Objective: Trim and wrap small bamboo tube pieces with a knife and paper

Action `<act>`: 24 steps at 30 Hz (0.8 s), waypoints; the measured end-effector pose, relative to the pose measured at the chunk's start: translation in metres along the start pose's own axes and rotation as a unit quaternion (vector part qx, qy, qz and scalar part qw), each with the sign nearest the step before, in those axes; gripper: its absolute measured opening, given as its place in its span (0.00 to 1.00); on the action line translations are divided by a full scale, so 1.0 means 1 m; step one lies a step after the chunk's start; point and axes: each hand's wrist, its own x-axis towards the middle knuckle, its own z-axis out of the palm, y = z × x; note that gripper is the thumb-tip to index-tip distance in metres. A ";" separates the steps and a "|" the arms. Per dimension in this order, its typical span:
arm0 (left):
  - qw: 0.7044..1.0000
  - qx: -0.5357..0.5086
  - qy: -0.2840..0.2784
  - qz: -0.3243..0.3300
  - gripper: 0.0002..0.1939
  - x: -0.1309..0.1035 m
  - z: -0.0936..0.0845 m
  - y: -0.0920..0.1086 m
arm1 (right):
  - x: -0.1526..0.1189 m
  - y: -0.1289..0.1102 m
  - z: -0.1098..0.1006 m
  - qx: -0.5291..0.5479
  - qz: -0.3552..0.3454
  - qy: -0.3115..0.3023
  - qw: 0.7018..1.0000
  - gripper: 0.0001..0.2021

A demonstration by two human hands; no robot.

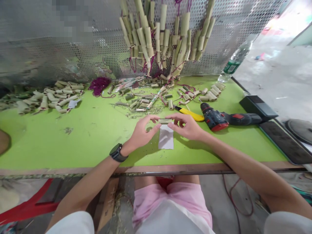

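Observation:
Between my two hands is a short piece of bamboo tube [165,121], lying crosswise with one end in each hand. My left hand [145,128] pinches its left end between thumb and fingers. At the other end, the fingertips of my right hand [186,126] close on it in the same way. A small white paper strip [166,138] lies on the green table top just below the tube, partly in shadow. Close beyond my right hand lies a yellow-handled cutter knife [191,113]. Bamboo scraps and shavings [146,102] are scattered behind my hands.
A cordless drill [214,118] lies to the right, near a black box [258,106] and a phone-like dark slab [286,141]. A plastic bottle [235,61] stands at the back right. Bamboo pieces [51,97] and purple string [99,86] lie left; strung bamboo [163,35] hangs behind.

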 end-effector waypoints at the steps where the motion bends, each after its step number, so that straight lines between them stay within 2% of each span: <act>1: 1.000 -0.006 0.000 0.000 0.21 0.000 0.000 0.000 | 0.000 0.000 0.000 -0.010 -0.008 0.004 1.000 0.19; 9: 0.998 -0.049 -0.025 -0.001 0.20 0.000 0.002 -0.004 | -0.001 -0.002 0.001 -0.029 -0.026 0.023 0.999 0.19; 15: 0.995 -0.055 -0.078 -0.010 0.20 -0.001 0.002 0.001 | -0.001 0.000 0.005 0.005 0.033 0.013 0.999 0.21; 18: 0.994 -0.055 -0.092 -0.018 0.23 -0.001 0.003 0.002 | 0.000 0.002 0.009 0.073 0.073 -0.010 0.995 0.22; 21: 0.995 -0.047 -0.085 -0.020 0.23 0.000 0.005 -0.003 | 0.001 0.005 0.007 0.223 0.131 -0.031 0.965 0.24; 24: 0.997 -0.039 -0.055 -0.029 0.22 0.001 0.007 -0.009 | 0.003 0.008 0.001 0.382 0.169 -0.034 0.908 0.23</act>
